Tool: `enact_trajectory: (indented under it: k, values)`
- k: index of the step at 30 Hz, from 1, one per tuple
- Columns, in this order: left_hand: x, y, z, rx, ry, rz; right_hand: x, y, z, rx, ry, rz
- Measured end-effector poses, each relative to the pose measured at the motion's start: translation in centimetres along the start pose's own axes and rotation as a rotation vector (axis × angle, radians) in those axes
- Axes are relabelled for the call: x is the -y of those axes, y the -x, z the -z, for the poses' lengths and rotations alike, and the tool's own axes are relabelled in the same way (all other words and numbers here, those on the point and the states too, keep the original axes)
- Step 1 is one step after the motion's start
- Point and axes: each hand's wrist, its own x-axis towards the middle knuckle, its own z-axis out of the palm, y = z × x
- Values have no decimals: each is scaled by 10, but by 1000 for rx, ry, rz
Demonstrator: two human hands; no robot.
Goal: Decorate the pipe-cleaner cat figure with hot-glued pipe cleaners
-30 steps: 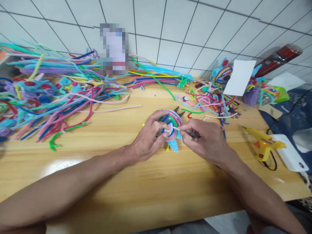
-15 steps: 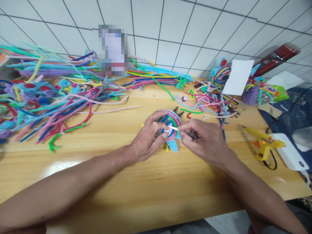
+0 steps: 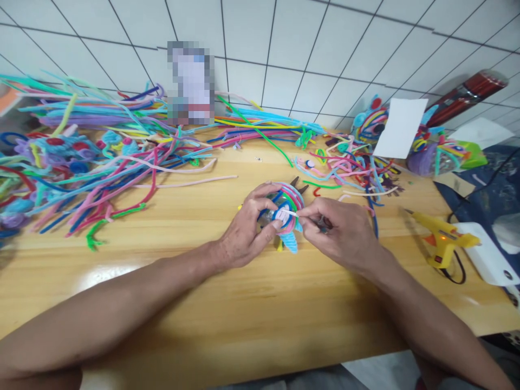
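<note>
My left hand (image 3: 254, 219) is closed around a fish-like craft of coiled pipe cleaners (image 3: 292, 194), pink, green and blue, with light-blue fin shapes below. A blue ring with a white centre faces up on it, and my left thumb and fingertips press beside it. My right hand (image 3: 339, 227) pinches a thin white strip (image 3: 289, 213), whose free end lies over the white centre. Dark metal tips (image 3: 299, 186) of a tool poke out behind the craft. Another dark piece shows under my right fingers; whether it is held or lies on the table I cannot tell.
Bundles of coloured pipe cleaners (image 3: 109, 162) cover the left and back of the wooden table (image 3: 227, 325). Cut pieces (image 3: 345, 168) lie back right. A yellow glue gun (image 3: 442, 238) with a lit lamp stands right, beside a white power block (image 3: 485, 260). Finished-looking crafts (image 3: 436, 154) stand behind.
The white strip has tilted slightly, and its free end now lies across the white centre. Both hands stay nearly in place; the whole view has shifted a little.
</note>
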Motion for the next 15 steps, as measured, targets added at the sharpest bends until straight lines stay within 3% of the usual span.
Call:
enact_trajectory:
  k: [15]
  values:
    - [0,0,3,47,-84,-12,-2,-1,-2,-9,-75,-17]
